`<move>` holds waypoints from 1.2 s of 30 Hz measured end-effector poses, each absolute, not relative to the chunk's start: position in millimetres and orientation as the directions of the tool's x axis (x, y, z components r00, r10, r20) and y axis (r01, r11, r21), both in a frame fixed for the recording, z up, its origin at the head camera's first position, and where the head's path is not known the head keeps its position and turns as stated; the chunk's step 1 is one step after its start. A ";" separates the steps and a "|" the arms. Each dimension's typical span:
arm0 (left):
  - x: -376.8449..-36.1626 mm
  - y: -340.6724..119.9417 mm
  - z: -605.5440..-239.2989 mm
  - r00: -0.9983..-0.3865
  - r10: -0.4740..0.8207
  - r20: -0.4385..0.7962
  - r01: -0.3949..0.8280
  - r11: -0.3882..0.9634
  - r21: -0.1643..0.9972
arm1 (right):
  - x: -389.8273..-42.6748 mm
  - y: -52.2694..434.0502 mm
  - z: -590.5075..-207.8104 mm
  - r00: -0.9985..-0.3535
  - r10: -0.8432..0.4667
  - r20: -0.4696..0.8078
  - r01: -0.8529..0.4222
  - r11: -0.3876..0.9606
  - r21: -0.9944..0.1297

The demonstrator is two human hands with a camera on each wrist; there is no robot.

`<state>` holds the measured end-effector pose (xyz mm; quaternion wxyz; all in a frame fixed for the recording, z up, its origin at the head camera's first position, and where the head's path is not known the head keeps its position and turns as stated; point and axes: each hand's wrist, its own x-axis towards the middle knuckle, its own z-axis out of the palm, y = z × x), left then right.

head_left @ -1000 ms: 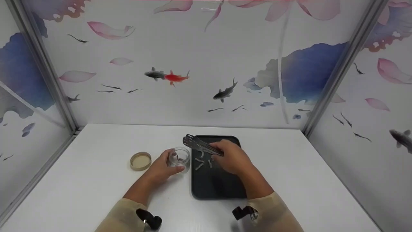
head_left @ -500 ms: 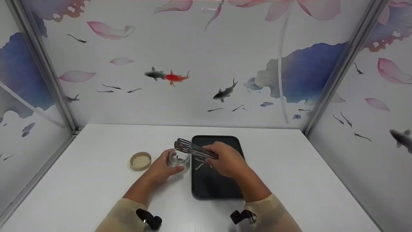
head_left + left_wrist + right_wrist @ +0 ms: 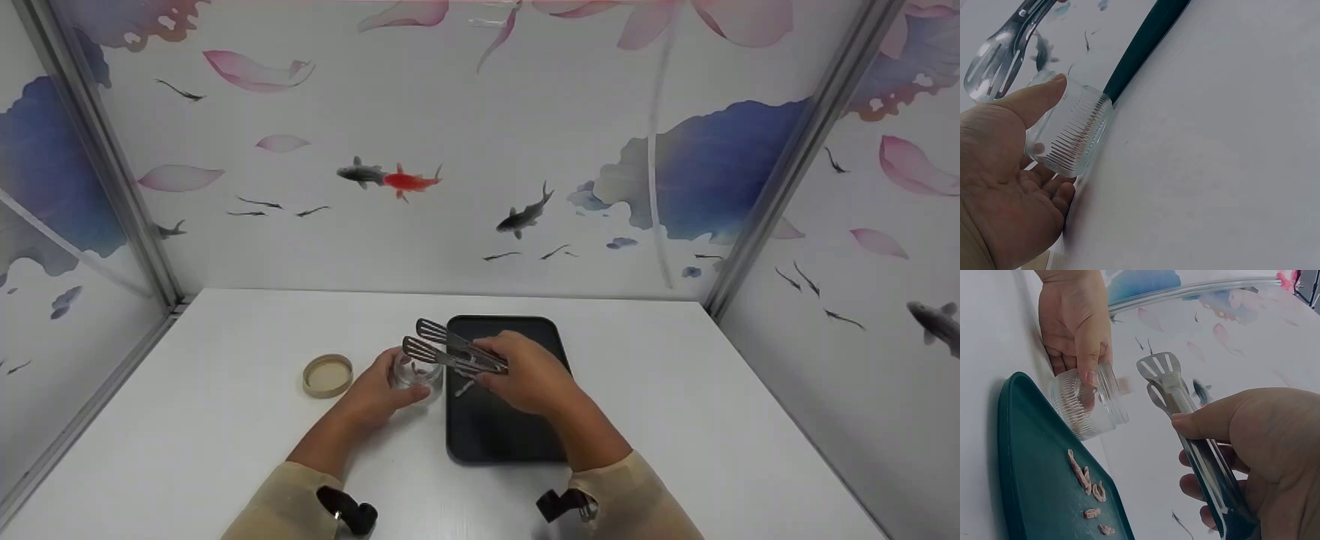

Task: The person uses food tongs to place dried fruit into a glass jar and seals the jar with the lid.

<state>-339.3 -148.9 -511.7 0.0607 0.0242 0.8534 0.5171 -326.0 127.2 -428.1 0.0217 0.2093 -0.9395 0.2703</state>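
The jar (image 3: 1075,138) is clear glass, glossy, with fine ribbing moulded round its lower wall. The tongs (image 3: 1171,391) are bright metal, polished and reflective, their slotted ends smooth. The tray (image 3: 517,427) looks like dark plastic with a matt, faintly sheened surface and rounded rim. The lid (image 3: 328,375) appears tan and dull, perhaps wood or cork. The table (image 3: 225,420) is white, smooth and matt. The sleeves (image 3: 289,502) are soft beige cloth.

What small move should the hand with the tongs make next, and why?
Probably swing the open metal tongs back down to the dark tray: they appear empty above the small glass jar, and small pinkish pieces remain on the tray.
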 end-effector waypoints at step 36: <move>-339.3 -150.1 -512.6 -0.990 0.121 -0.077 -0.014 0.453 0.891 | -361.0 210.4 -425.9 -0.947 -0.321 -0.001 -0.268 0.793 -0.547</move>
